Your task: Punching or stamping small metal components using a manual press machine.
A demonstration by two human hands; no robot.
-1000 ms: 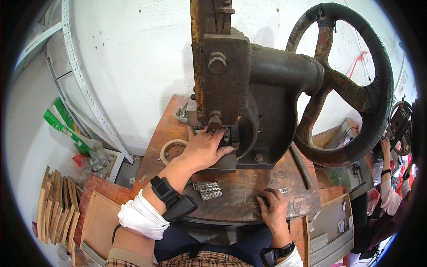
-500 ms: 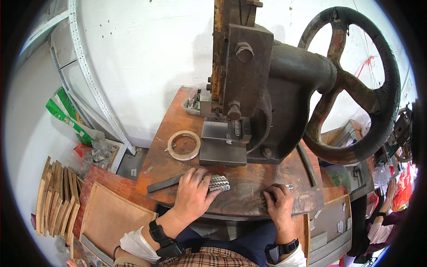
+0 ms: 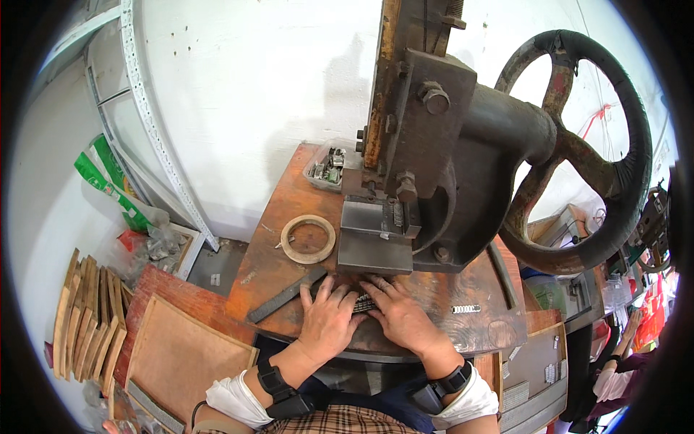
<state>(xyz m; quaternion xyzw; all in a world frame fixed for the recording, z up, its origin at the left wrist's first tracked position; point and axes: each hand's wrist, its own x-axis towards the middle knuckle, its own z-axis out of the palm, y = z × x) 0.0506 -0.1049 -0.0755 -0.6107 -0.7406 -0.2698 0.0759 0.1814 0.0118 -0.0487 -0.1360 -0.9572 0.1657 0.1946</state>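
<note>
Silvery ridged strips (image 3: 365, 303) between left hand (image 3: 327, 320) and right hand (image 3: 406, 318)

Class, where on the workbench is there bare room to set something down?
Bare wood shows between the tape roll and the clear plastic box, with a smaller patch between the right hand and the short metal link strip. Crowded: in front of the press, where that hand and the left hand flank metal links; a dark flat bar lies left.
</note>
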